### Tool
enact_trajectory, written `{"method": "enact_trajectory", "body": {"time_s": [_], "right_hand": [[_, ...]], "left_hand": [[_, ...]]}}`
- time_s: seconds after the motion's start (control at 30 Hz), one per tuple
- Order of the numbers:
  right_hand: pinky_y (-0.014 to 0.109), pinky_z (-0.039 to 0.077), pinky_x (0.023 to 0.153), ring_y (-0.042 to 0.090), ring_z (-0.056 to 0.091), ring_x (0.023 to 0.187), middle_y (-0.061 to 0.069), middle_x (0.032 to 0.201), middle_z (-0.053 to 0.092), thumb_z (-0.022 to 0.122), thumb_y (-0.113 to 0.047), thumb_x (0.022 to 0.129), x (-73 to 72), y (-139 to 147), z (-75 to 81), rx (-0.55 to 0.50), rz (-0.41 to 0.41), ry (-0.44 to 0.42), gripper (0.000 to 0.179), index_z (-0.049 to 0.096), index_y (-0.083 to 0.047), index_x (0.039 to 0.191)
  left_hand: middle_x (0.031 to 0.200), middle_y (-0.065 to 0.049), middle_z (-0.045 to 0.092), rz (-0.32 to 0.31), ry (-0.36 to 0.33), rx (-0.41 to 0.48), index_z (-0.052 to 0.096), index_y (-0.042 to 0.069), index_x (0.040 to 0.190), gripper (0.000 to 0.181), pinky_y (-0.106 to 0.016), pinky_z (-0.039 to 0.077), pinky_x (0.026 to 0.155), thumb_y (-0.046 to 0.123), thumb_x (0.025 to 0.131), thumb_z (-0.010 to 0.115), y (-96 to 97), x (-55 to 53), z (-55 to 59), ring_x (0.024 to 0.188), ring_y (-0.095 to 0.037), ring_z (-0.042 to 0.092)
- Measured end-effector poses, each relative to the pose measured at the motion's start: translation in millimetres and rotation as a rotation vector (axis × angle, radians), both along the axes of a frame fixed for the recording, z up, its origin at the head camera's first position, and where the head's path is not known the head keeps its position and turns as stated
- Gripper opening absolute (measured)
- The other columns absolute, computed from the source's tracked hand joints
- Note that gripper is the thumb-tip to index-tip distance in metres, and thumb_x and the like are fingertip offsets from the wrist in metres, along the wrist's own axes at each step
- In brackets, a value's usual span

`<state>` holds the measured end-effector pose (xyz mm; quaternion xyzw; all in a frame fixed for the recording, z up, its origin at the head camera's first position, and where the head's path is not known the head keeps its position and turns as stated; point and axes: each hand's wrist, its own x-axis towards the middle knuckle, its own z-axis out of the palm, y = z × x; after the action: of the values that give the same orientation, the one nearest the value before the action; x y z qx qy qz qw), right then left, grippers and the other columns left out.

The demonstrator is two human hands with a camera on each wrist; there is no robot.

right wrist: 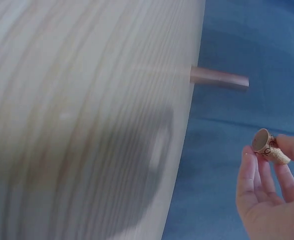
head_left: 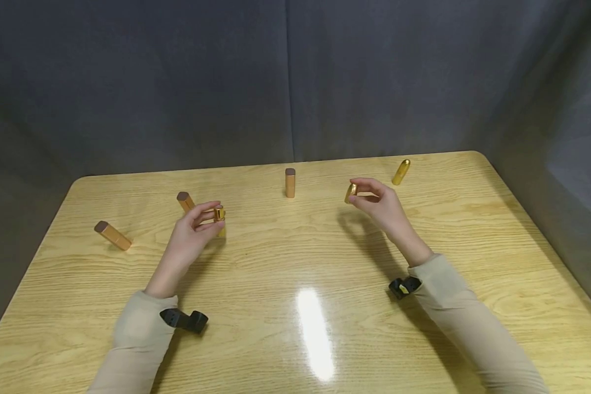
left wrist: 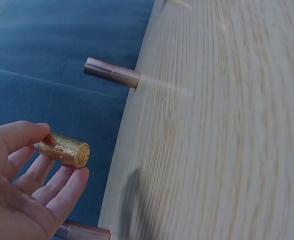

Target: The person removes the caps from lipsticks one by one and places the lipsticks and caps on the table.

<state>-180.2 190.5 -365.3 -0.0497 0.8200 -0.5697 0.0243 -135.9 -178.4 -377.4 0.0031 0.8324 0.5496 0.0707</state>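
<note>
My left hand [head_left: 189, 238] pinches a short gold lipstick tube [left wrist: 63, 149] between thumb and fingers, above the table. Its surface is textured, and its round embossed end faces the left wrist camera. To the right, my right hand [head_left: 381, 210] pinches a small gold cap [right wrist: 269, 146] between thumb and fingertips. The cap's hollow open end shows in the right wrist view, with dark curled markings on its side. Just past the right hand stands a gold lipstick [head_left: 401, 172] with a rounded top. Close behind the left hand is a copper lipstick [head_left: 184, 201], its lower part hidden.
Another copper lipstick [head_left: 112, 235] stands at the left of the wooden table [head_left: 256, 328]. A third copper lipstick [head_left: 289, 183] stands near the back edge, between the hands. Dark grey curtains [head_left: 177, 82] hang behind the table and along its sides.
</note>
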Motion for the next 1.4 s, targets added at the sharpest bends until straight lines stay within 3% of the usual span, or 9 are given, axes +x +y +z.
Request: {"method": "enact_trajectory", "body": {"time_s": [0.17,0.63,0.93,1.17,1.4], "right_hand": [[0.012,0.049,0.077,-0.006,0.061,0.083,-0.022,0.093,0.057,0.063,-0.012,0.092,0.8,14.7,0.9,0.026,-0.019,-0.011,0.042,0.052,-0.001,0.132],[0.011,0.049,0.077,-0.010,0.060,0.084,-0.023,0.095,0.056,0.063,-0.017,0.092,2.1,45.9,-2.7,0.067,-0.055,-0.035,0.041,0.053,-0.004,0.129],[0.009,0.049,0.075,-0.011,0.059,0.084,-0.028,0.092,0.058,0.065,-0.013,0.091,0.6,63.6,-9.7,0.063,-0.062,-0.013,0.027,0.058,-0.016,0.117],[0.007,0.048,0.074,-0.013,0.056,0.084,-0.031,0.091,0.055,0.064,-0.013,0.091,-1.9,75.5,-12.0,0.122,-0.074,-0.025,0.044,0.051,0.002,0.131],[0.006,0.047,0.074,-0.014,0.054,0.085,-0.032,0.091,0.054,0.065,-0.011,0.091,-3.5,84.8,-11.6,0.141,-0.080,-0.027,0.045,0.050,0.005,0.130]], "left_hand": [[0.139,-0.018,0.051,0.001,0.003,-0.015,0.039,0.009,0.144,0.051,-0.010,0.045,0.080,0.021,0.097,0.056,-5.5,1.4,0.1,0.123,-0.035,0.053],[0.138,-0.019,0.051,0.019,0.020,-0.019,0.037,0.008,0.146,0.054,-0.007,0.045,0.079,0.023,0.097,0.056,-17.2,4.1,3.9,0.123,-0.035,0.052],[0.137,-0.019,0.051,0.025,0.045,-0.011,0.039,0.006,0.144,0.054,-0.007,0.046,0.083,0.024,0.097,0.057,-26.9,6.5,5.9,0.099,0.009,0.053],[0.133,-0.013,0.055,0.018,0.056,-0.017,0.039,0.005,0.143,0.055,-0.008,0.048,0.082,0.026,0.096,0.058,-37.6,8.8,7.0,0.098,0.011,0.054],[0.132,-0.005,0.054,0.030,0.062,-0.050,0.038,0.006,0.143,0.055,-0.007,0.046,0.082,0.029,0.096,0.057,-53.9,14.0,5.2,0.101,0.010,0.051]]}}
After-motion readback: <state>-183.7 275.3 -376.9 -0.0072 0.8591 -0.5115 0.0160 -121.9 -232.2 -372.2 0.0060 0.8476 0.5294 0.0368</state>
